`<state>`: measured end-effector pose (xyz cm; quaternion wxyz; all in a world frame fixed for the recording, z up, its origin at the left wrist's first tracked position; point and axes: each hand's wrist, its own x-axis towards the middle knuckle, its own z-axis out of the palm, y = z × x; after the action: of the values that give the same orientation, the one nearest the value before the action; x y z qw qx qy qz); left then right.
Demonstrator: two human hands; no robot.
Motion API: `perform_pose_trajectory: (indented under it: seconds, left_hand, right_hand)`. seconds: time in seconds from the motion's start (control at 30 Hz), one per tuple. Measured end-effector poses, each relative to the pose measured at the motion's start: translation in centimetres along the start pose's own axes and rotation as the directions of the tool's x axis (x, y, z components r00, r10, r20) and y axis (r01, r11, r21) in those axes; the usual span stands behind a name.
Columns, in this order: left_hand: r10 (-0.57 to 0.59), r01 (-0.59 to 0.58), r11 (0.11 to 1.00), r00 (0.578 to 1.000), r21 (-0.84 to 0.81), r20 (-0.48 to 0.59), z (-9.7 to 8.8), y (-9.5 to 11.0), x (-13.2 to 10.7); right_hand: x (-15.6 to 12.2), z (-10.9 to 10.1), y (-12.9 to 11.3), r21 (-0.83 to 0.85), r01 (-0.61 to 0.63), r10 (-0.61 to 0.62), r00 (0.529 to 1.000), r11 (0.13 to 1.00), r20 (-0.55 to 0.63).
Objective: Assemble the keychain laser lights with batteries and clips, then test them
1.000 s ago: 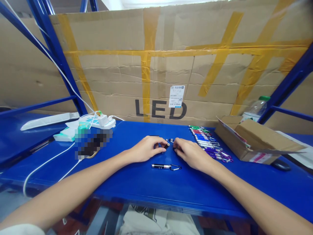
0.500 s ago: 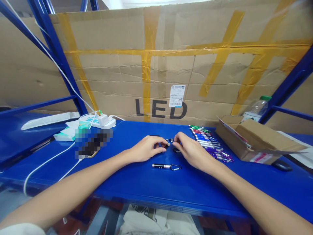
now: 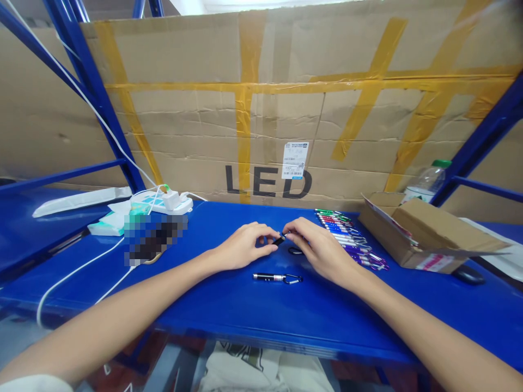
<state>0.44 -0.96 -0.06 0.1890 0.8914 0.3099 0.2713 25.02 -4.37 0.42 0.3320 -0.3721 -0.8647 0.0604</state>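
My left hand [image 3: 250, 247] pinches a short black penlight tube [image 3: 278, 240] between thumb and fingers, its end tilted up to the right. The fingertips of my right hand [image 3: 312, 245] are pressed together at that end; what they pinch is too small to make out. Under my right hand lies a black carabiner clip [image 3: 295, 251], partly hidden. Nearer me, a black penlight with a carabiner [image 3: 269, 277] rests flat on the blue table [image 3: 212, 310].
At the right a row of coloured penlights [image 3: 345, 231] lies beside an open cardboard box [image 3: 425, 234]. A black mouse-like object [image 3: 469, 275] sits by the box. On the left are a power strip [image 3: 175, 202], white cables and a blurred dark object [image 3: 157, 242]. A large carton [image 3: 196, 136] stands behind.
My right fingertips have moved left and slightly up, and now meet the end of the black tube in my left hand. The penlight in front has stayed put.
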Motion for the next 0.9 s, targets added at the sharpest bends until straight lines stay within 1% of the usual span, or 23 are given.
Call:
perform_pose_trajectory:
  seconds: [0.13, 0.3, 0.37, 0.6, 0.73, 0.9]
  left_hand:
    - [0.015, -0.015, 0.999, 1.0, 0.03, -0.007, -0.16, 0.04, -0.04]
    - [0.015, -0.014, 1.0, 1.0, 0.027, -0.022, -0.2, 0.05, -0.03]
    - [0.011, -0.011, 1.0, 0.999, 0.007, -0.033, -0.16, 0.06, 0.0]
    - [-0.051, 0.05, 0.991, 0.999, -0.125, -0.005, 0.1, 0.02, 0.1]
    - [-0.051, 0.049, 0.99, 0.999, -0.132, -0.013, 0.09, 0.12, 0.1]
    - [-0.016, 0.01, 0.995, 0.998, -0.094, -0.064, -0.06, 0.2, 0.14]
  right_hand:
    - [0.0, -0.03, 0.01, 0.019, 0.022, -0.022, 0.999, 1.0, 0.025]
    - [0.0, -0.01, 0.2, 0.032, -0.047, 0.045, 0.998, 0.998, 0.035]
    - [0.04, -0.07, 0.17, 0.042, -0.055, 0.053, 0.998, 0.998, 0.036]
    - [0.11, -0.33, -0.07, 0.036, 0.027, -0.028, 0.999, 0.999, 0.03]
    - [0.13, -0.3, 0.02, 0.046, 0.035, -0.036, 0.999, 0.998, 0.025]
    - [0.03, -0.14, 0.19, 0.031, 0.053, -0.053, 0.999, 0.998, -0.003]
